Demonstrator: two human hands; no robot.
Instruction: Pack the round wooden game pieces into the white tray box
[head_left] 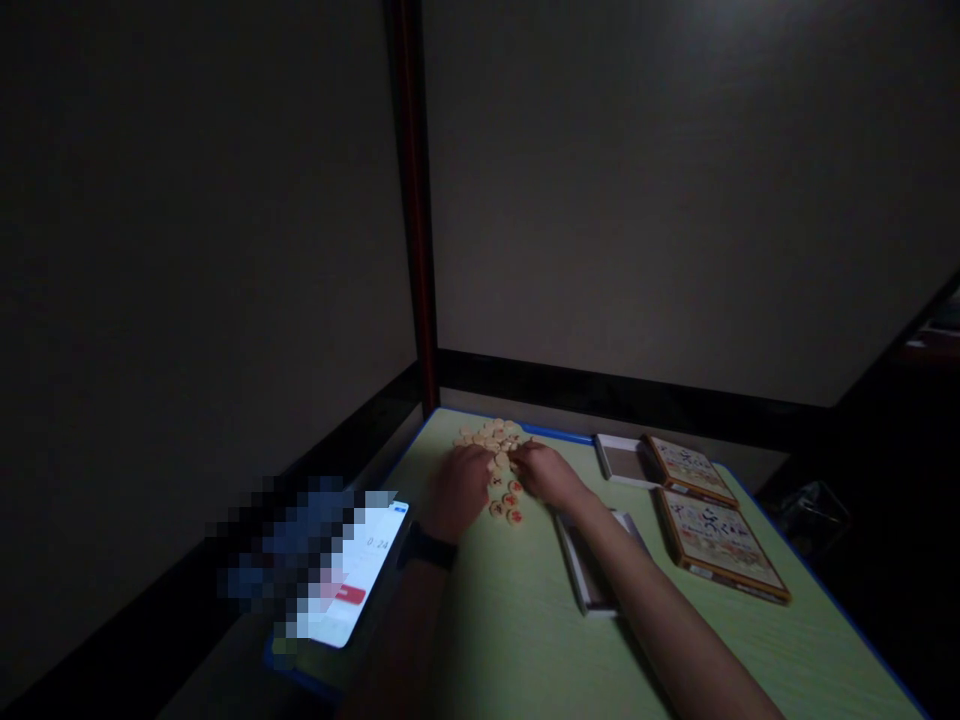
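Round wooden Chinese chess pieces (501,461) lie in a loose heap at the far end of the table. Several, with red or dark characters facing up, sit apart on the near side, among them a red-marked piece (514,517). My left hand (466,485), with a dark band on the wrist, rests at the heap's left edge with its fingers curled in. From the right, my right hand (546,470) reaches to the heap with bent, closed fingers touching the pieces. What either hand's fingertips hold is hidden.
A lit phone (364,575) lies at the table's left edge. Under my right forearm is an open box tray (577,565); another tray (626,460) lies farther back. Two printed box lids (724,545) are at the right. Walls border the green table (510,620) behind and left.
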